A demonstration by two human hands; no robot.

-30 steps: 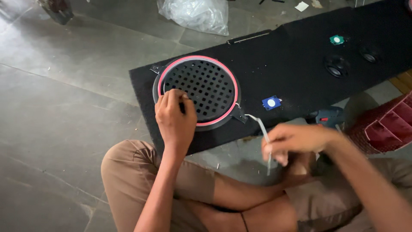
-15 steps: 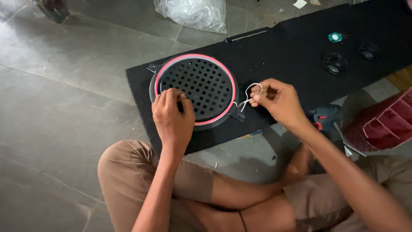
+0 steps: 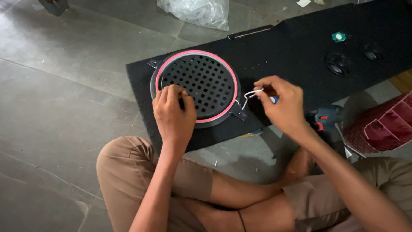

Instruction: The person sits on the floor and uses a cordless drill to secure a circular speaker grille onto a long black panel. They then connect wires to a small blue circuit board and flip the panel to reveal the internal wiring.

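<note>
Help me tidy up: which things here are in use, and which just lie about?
In use: left hand on round black grille; right hand pinching white wire; black board.
Lying about: plastic bag, drill, red tray.

- The light is soft, even daylight; nothing is harshly lit and nothing is lost in darkness.
- The grey stone floor (image 3: 64,77) carries a mild sheen, brightest toward the upper left.
- The black board (image 3: 300,47) soaks up light, so its surface detail is hard to read.
- Soft, short shadows fall under the left hand (image 3: 174,116) and right hand (image 3: 281,103), and a diffuse one lies on the floor below the board's near edge.
- The clear plastic bag (image 3: 195,10) at the top shows small bright glints.
- Focus is fair in the centre; the edges are softer, and the hands look slightly smeared.
- Straight floor joints bend slightly near the frame edges, a wide-lens effect.
</note>
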